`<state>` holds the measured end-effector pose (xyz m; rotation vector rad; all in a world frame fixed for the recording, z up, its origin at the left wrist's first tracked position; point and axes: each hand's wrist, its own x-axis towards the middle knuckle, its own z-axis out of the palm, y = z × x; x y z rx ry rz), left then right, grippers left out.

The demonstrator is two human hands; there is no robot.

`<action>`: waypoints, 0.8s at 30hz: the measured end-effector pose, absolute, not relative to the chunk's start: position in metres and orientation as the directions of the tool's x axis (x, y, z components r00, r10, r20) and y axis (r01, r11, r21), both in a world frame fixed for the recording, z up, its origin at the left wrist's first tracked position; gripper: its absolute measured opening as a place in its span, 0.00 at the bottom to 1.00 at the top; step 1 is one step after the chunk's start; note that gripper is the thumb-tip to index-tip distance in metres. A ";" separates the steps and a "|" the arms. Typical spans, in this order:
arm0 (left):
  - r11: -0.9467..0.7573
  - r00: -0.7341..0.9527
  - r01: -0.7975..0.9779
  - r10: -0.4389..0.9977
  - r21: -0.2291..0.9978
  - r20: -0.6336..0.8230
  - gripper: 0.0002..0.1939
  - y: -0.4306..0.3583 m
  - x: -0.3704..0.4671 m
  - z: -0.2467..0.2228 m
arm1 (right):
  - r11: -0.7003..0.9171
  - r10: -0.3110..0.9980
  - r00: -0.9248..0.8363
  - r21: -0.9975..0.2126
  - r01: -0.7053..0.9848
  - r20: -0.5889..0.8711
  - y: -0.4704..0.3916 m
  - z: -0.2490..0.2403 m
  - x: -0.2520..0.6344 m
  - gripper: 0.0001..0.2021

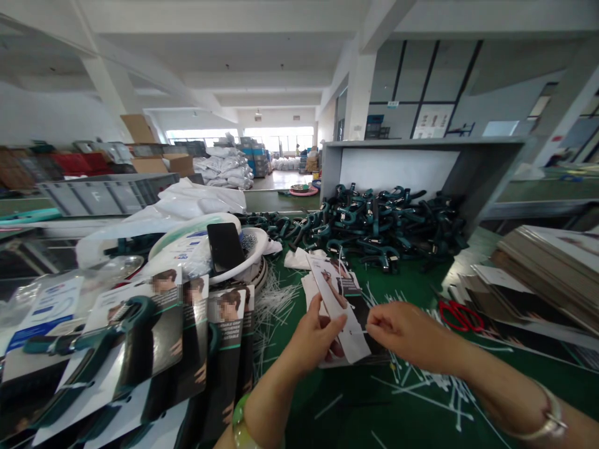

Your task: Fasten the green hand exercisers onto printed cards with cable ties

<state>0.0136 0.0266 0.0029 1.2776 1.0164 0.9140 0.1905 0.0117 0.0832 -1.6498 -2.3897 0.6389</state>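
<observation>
left hand (314,335) holds printed card (333,292) | right hand (399,325) curled, grip unclear | loose ties (277,305), red scissors (464,312) nearby

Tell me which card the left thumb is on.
The slanted, mostly white card held in the left hand. Only it has that thumb across it; others lie partly beneath it, in the left pile or the right pile.

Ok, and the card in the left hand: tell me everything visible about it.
The card is a mostly white sheet, apparently stiff paperboard, with a printed picture on its upper part. It tilts, upper end toward the left, over dark-printed cards. The left grip holds its left side, thumb on its face; the right grip is beside its lower right edge, contact unclear.
</observation>
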 end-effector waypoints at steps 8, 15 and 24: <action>0.219 0.314 0.041 0.923 0.975 -0.221 0.34 0.029 0.010 0.005 | -0.241 0.867 -0.335 -0.898 0.368 -0.370 0.028 0.029 0.222 0.18; 0.245 0.310 0.048 0.918 0.968 -0.248 0.33 0.032 0.013 -0.003 | -0.359 0.888 -0.276 -0.929 0.083 -0.368 0.012 0.021 0.236 0.22; 0.253 0.278 0.056 0.925 0.966 -0.259 0.31 0.029 0.017 0.000 | -0.300 0.914 -0.251 -0.948 0.110 -0.319 0.006 0.002 0.239 0.19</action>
